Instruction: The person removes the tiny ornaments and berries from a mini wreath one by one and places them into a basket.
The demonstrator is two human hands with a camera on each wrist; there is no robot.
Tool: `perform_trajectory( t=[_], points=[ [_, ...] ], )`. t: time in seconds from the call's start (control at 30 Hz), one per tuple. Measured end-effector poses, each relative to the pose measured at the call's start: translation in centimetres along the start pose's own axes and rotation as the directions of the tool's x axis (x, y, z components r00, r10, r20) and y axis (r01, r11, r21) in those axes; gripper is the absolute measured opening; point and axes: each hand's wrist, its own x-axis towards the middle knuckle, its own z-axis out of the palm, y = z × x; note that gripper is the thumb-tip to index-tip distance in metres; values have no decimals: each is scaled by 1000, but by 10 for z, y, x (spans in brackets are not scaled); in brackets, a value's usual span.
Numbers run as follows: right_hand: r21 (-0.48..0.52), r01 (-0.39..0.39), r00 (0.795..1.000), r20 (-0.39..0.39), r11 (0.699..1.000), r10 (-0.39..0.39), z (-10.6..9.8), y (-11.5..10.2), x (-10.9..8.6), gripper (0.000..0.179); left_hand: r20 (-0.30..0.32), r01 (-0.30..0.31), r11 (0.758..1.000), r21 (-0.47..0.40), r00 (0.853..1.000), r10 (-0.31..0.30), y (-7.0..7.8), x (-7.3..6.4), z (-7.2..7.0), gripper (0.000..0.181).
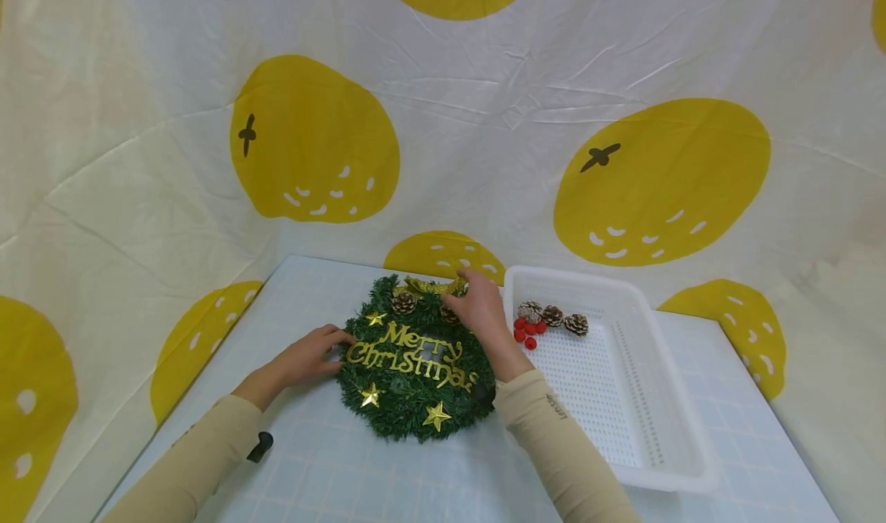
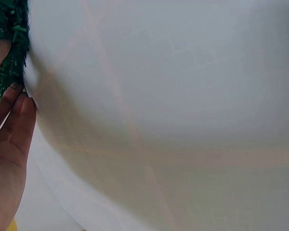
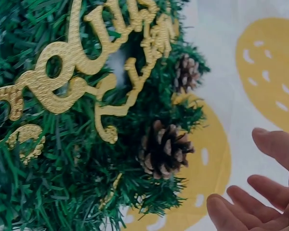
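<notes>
A green Christmas wreath [image 1: 394,415] lies on the table, with gold "Merry Christmas" lettering [image 1: 408,359], gold stars [image 1: 437,416] and pine cones [image 1: 404,301] on it. My left hand [image 1: 313,352] holds its left edge; in the left wrist view the green tinsel [image 2: 17,33] sits between thumb and fingers. My right hand [image 1: 479,308] is over the top right of the wreath, beside a gold ribbon-like piece [image 1: 425,285]. In the right wrist view, that hand [image 3: 260,197] has thumb and fingers spread, with nothing visible between them, near a pine cone [image 3: 164,149].
Right of the wreath stands a white plastic basket [image 1: 667,377]. Inside, at its far left, are pine cones [image 1: 576,324] and several red berries [image 1: 531,344]. A pale checked cloth [image 1: 311,469] covers the table. Behind hangs a white curtain [image 1: 471,138] with yellow fruit shapes.
</notes>
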Motion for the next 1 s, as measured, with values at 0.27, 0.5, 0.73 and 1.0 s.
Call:
perform_trajectory(
  t=[0.27,0.5,0.73,1.0],
  points=[
    [-41,-66,996,54,997,68,8,5,2,58,-1,-12,1000,5,1000,12,-1,0,-1,37],
    [-108,-64,995,75,992,72,13,10,1,59,-14,-25,1000,3,1000,25,-2,0,2,37],
    [-133,-88,990,100,987,102,15,13,1,60,-2,-12,1000,6,1000,12,-5,0,3,37],
    [-105,-138,982,113,985,150,19,12,1,57,12,1,1000,7,1000,-2,-7,1,3,38]
  ],
)
